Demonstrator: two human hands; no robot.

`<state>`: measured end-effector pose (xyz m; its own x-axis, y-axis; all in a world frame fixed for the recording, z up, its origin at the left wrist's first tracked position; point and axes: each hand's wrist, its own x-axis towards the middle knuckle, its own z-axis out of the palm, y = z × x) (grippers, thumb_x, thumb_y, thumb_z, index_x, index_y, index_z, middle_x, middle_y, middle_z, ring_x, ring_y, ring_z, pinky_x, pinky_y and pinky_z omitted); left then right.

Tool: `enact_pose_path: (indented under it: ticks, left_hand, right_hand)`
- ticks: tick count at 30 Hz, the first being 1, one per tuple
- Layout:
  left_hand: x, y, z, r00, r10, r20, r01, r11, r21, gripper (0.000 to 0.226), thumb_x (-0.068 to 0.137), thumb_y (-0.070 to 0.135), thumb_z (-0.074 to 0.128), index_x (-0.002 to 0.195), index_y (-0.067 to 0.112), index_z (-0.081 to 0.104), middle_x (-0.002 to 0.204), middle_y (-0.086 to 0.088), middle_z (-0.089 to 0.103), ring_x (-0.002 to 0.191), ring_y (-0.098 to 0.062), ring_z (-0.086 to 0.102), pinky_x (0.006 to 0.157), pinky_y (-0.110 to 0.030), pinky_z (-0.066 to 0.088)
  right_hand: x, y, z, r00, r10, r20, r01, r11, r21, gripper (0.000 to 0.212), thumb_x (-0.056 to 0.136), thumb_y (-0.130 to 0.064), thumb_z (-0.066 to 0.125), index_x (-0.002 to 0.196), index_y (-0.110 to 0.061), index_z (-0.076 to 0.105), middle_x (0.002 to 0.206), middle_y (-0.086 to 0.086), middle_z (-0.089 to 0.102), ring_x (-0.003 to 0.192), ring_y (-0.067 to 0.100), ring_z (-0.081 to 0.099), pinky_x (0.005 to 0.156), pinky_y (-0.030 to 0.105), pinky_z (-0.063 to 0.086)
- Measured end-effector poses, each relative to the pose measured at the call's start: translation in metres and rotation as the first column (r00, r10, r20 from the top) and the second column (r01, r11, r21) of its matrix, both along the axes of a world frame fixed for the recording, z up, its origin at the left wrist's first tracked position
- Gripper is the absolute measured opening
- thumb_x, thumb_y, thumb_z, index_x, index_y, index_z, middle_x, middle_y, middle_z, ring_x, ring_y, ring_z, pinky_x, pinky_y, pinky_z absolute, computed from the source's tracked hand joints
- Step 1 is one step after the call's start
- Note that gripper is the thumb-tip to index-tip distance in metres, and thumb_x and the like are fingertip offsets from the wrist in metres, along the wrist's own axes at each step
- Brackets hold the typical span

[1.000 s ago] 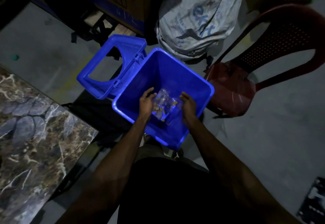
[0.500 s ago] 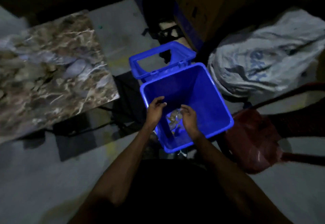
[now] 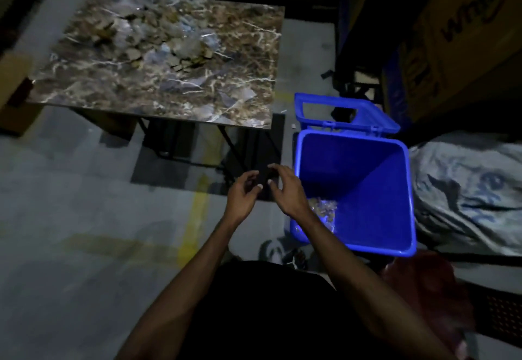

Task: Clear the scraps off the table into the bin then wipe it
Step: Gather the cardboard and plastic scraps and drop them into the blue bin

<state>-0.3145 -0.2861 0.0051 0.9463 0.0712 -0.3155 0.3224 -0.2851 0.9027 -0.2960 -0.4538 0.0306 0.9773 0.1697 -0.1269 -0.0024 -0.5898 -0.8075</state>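
Observation:
A marble-patterned table [image 3: 118,85] stands at the upper left with a heap of scraps [image 3: 175,46], clear plastic and brown bits, on its far half. A blue bin [image 3: 375,195] stands on the floor to the table's right, its lid [image 3: 339,116] flipped back. Dropped scraps [image 3: 323,208] lie inside the bin near its left wall. My left hand [image 3: 243,195] and my right hand [image 3: 285,190] hover side by side just left of the bin, below the table's near corner. Both hands have their fingers apart and hold nothing.
A grey printed sack [image 3: 469,190] lies right of the bin. A red plastic chair [image 3: 435,289] is at the lower right. Cardboard boxes [image 3: 466,34] stack behind the bin. The floor [image 3: 84,218] has a yellow line on it.
The scraps left my hands and dropped into the bin. Both hands then moved left out of the bin, and my view swung left toward the table.

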Motion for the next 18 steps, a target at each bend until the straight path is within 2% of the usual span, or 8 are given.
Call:
enact_pose_path:
  ticks: [4, 9, 12, 18]
  left_hand:
    - [0.003, 0.065, 0.009, 0.995, -0.085, 0.047, 0.078, 0.987, 0.140, 0.038, 0.096, 0.012, 0.068, 0.133, 0.015, 0.064, 0.126, -0.008, 0.068, 0.112, -0.018, 0.067, 0.100, -0.038, 0.055]
    - [0.007, 0.145, 0.020, 0.981, -0.172, 0.093, 0.131, 0.931, 0.340, 0.041, 0.096, 0.021, 0.066, 0.137, 0.018, 0.061, 0.131, -0.008, 0.062, 0.119, -0.023, 0.059, 0.100, -0.031, 0.046]
    - [0.012, 0.181, 0.025, 0.972, -0.205, 0.115, 0.136, 0.889, 0.438, 0.047, 0.094, 0.024, 0.064, 0.141, 0.019, 0.058, 0.135, -0.009, 0.060, 0.124, -0.030, 0.056, 0.104, -0.040, 0.046]
    - [0.028, 0.226, 0.029, 0.980, -0.142, 0.141, 0.065, 0.892, 0.447, 0.051, 0.093, 0.022, 0.064, 0.142, 0.018, 0.057, 0.138, -0.007, 0.059, 0.124, -0.030, 0.057, 0.106, -0.041, 0.046]
  right_hand:
    - [0.004, 0.047, 0.002, 0.993, 0.065, 0.097, -0.058, 0.996, -0.069, 0.044, 0.094, -0.029, 0.056, 0.135, -0.012, 0.060, 0.129, 0.009, 0.064, 0.119, 0.030, 0.062, 0.102, 0.047, 0.050]
    - [-0.011, 0.115, 0.002, 0.986, 0.107, 0.126, -0.082, 0.979, -0.188, 0.044, 0.093, -0.028, 0.059, 0.135, -0.014, 0.060, 0.132, 0.006, 0.061, 0.121, 0.029, 0.060, 0.103, 0.047, 0.050]
    - [-0.001, 0.152, 0.004, 0.979, 0.133, 0.152, -0.093, 0.965, -0.246, 0.047, 0.090, -0.027, 0.060, 0.135, -0.015, 0.059, 0.135, 0.006, 0.059, 0.122, 0.030, 0.060, 0.102, 0.044, 0.049]
    - [0.042, 0.208, 0.022, 0.964, 0.223, 0.147, -0.166, 0.932, -0.323, 0.048, 0.094, -0.023, 0.062, 0.140, -0.018, 0.053, 0.139, 0.004, 0.054, 0.123, 0.030, 0.057, 0.101, 0.047, 0.048]
